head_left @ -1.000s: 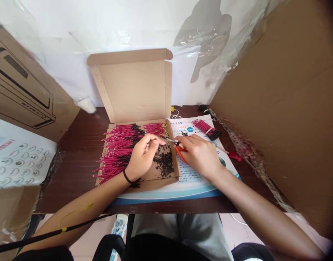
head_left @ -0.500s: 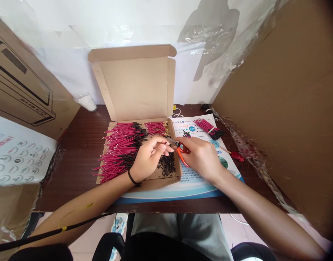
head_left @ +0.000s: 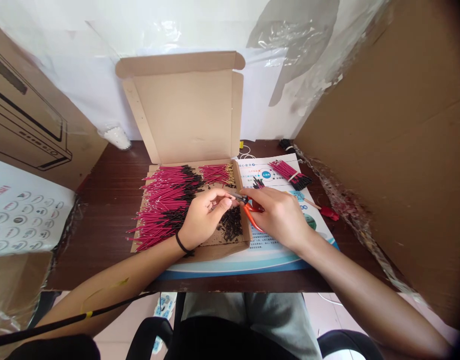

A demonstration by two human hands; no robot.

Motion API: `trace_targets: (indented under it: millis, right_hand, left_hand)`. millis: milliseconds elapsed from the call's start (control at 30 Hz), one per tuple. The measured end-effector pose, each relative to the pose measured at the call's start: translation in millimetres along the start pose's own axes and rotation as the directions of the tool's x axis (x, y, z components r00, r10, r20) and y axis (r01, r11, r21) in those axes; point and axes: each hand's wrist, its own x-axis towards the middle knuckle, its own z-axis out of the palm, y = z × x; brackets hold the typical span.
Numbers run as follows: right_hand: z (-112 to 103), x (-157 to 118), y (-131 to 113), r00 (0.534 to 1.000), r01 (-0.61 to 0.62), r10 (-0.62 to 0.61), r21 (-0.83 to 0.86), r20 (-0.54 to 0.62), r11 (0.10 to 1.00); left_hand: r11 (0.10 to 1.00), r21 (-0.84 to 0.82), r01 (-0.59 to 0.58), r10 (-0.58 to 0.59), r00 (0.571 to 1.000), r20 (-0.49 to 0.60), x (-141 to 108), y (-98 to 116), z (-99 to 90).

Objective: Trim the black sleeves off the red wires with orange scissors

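Note:
My right hand (head_left: 280, 215) is closed on orange-handled scissors (head_left: 251, 212), whose blades point left to the fingertips of my left hand (head_left: 205, 215). The left fingers are pinched together over the cardboard box (head_left: 248, 235); whatever they hold is too small to make out. Many pink wires with black ends (head_left: 165, 195) lie in the left part of the box. A smaller group of pink wires (head_left: 212, 173) with gold tips is at its back right. Below the scissors lies a pile of small black pieces (head_left: 232, 224).
The box lid (head_left: 188, 115) stands up against the wall. A tied bundle of pink wires (head_left: 290, 172) and a red-tipped stick (head_left: 329, 213) are on the right. A clear cup (head_left: 117, 136) is at the back left. Large cardboard panels flank the table (head_left: 87, 225).
The left fingers have closed up a little, with the fingertips nearer the scissor blades. The camera view has shifted slightly; the wires and box look the same.

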Motion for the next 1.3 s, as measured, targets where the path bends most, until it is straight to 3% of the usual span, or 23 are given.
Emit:
trace_targets:
  millis: [1067, 1300]
  right_hand:
    - [2.1, -1.1, 5.0, 0.993, 0.107, -0.100, -0.107, 0.067, 0.989]
    - [4.3, -1.2, 4.1, 0.999, 0.012, -0.009, -0.090, 0.037, 0.996]
  left_hand:
    - [1.000, 0.015, 0.024, -0.023, 0.999, -0.028, -1.5, 6.2, 0.6]
    - [0.999, -0.033, 0.036, -0.037, 0.999, -0.022, -0.3, 3.8, 1.1]
